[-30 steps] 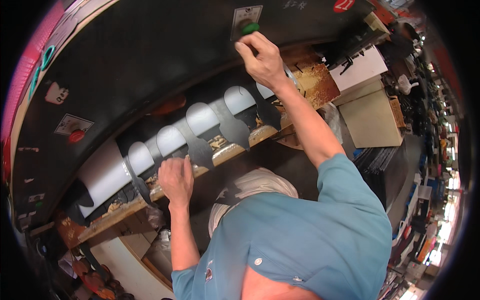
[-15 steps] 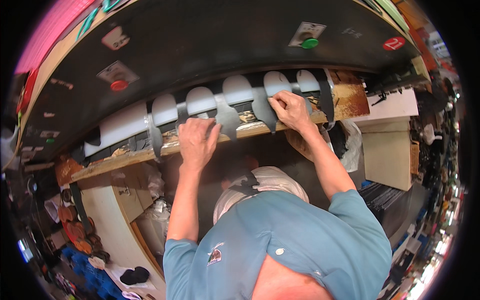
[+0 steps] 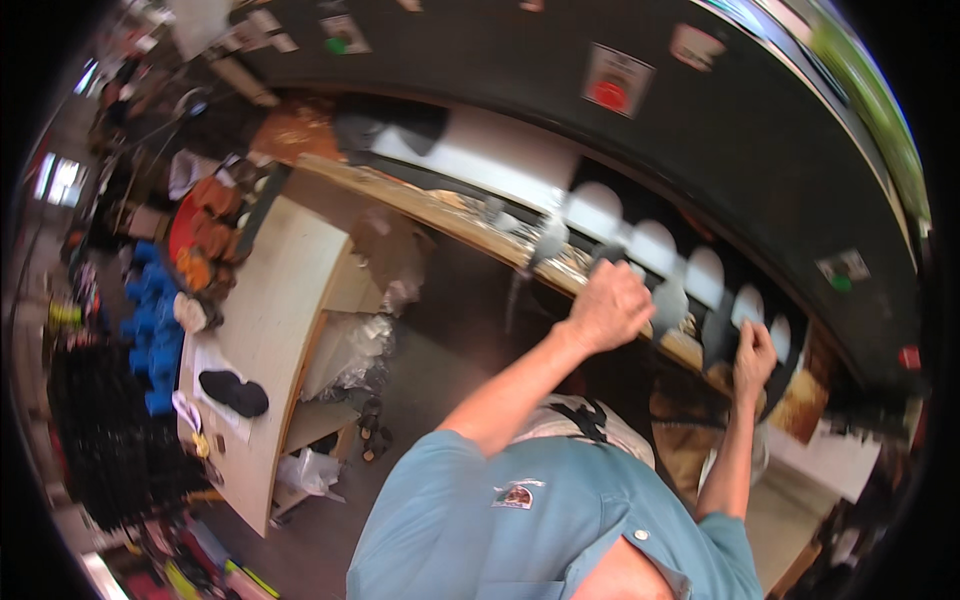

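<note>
White round-topped plates (image 3: pixel 653 247) stand in a row along a long dark machine, with flat grey shaped pieces (image 3: pixel 670 304) draped between them over a wooden ledge (image 3: pixel 440 207). My left hand (image 3: pixel 612 308) is closed at the ledge, its curled fingers by a dark piece between two plates. Motion blur hides whether it grips that piece. Farther right, my right hand (image 3: pixel 755 362) makes a pinch in front of a white plate, beside a dark grey piece (image 3: pixel 717 338). What lies between its fingertips is too small to make out.
The machine's black panel (image 3: pixel 520 75) runs above the row, with a red button (image 3: pixel 609 94) on it. To the left stands a pale table (image 3: pixel 262 330) bearing a black sole-shaped piece (image 3: pixel 233 393). Clear plastic bags (image 3: pixel 350 350) and blue objects (image 3: pixel 152 330) are nearby.
The view has swung left, bringing the pale table in more fully and shifting the plates rightward. Both hands remain at the row; my left hand's fingers are now more tightly curled.
</note>
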### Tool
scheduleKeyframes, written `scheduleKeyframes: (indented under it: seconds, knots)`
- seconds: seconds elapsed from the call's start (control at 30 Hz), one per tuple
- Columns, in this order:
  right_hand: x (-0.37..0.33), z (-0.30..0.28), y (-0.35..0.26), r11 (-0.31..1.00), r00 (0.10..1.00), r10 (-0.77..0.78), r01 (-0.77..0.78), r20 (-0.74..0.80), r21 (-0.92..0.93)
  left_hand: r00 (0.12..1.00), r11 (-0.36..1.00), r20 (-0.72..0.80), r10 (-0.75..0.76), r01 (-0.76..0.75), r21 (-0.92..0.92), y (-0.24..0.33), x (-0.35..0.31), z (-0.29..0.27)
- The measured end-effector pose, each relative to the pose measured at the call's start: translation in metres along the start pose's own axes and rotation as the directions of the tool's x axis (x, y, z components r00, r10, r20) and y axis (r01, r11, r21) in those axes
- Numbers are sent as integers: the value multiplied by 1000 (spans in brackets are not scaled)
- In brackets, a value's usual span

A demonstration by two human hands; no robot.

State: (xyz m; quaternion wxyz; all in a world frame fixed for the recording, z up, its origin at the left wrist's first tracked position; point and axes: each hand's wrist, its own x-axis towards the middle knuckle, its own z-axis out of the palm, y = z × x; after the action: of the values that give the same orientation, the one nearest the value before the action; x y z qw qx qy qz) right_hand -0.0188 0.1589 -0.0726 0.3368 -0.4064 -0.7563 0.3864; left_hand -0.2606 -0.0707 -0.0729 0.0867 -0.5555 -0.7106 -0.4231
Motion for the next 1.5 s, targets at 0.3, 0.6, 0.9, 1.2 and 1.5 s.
scheduleKeyframes:
  seconds: [0.3,0.6,0.9,1.2,1.5]
  knots:
    - [76,101,-92,915,902,-270,349,336,-201,975,983,213,-55,90,-160,9,-8,-30]
    - [132,159,-127,808,773,-244,496,585,-318,963,963,-33,-268,267,-34,-82,93,-19]
    - [156,142,-110,910,764,-191,373,617,-180,976,966,56,-211,199,167,-101,104,6]
    - [168,79,-115,780,830,-34,-326,556,534,964,946,140,-228,185,267,-88,112,17]
    - [144,81,-108,587,850,53,-451,524,673,987,985,-63,-145,139,-99,-73,171,38]
